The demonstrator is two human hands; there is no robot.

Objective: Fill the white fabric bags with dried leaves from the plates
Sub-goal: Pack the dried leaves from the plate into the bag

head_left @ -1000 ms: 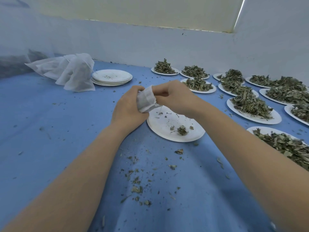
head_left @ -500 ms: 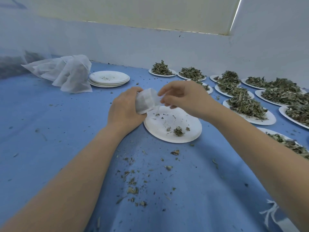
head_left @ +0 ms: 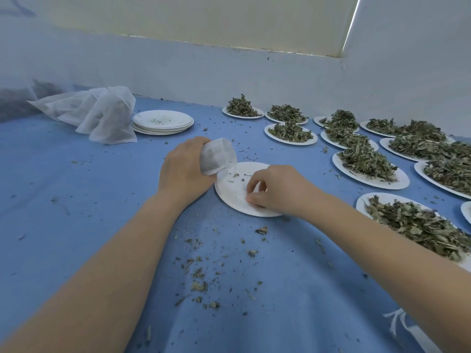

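- A heap of loose white fabric bags (head_left: 99, 113) lies at the far left of the blue cloth-covered worktop (head_left: 63, 212), probably the supply of bags to draw from; just to its right, touching it, is a stack of round white paper plates (head_left: 163, 122) bearing only crumbs, likely set aside once emptied.
- The left hand (head_left: 183, 171) grips a small white fabric bag (head_left: 216, 156), fingers curled round its body; the bag's mouth appears to tip toward the right, over the plate's far-left rim, which would keep the trip from plate to bag short.
- Directly below it sits a round white paper plate (head_left: 229, 194), nearly bare, a few flecks left on it; spilled dried leaf fragments (head_left: 201, 271) lie scattered on the worktop nearer the person.
- The right hand (head_left: 275, 192) rests on that plate with fingertips drawn together in a narrow pinch, seemingly gathering the last bits; whether anything is between them cannot be told.
- At the right, many white paper plates heaped with dried green leaves (head_left: 367, 164) stand in rows, within reach for the bags to come; much of the task seems to remain.
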